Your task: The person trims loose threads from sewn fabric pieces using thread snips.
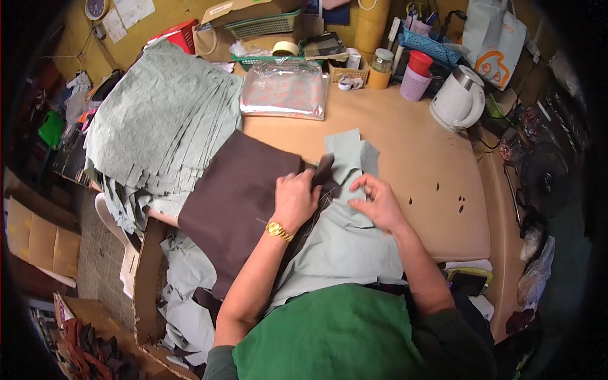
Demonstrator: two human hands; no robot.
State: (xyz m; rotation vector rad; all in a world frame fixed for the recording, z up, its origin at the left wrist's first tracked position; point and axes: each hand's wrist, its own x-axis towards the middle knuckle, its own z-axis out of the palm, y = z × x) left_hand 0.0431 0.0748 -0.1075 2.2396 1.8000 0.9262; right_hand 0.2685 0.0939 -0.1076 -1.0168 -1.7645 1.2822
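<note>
Fairly even light across the tabletop (421,158); glare on the clear plastic pack (283,95); fisheye curving; blackened corners.

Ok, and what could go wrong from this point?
The loose threads beside the left hand might catch on its gold watch.
The dark brown cloth could shift against the pale cloth beneath the right hand if the left lifts.
The stack of pale pieces partly hangs past the table's edge; a bump might make some slide off.
</note>
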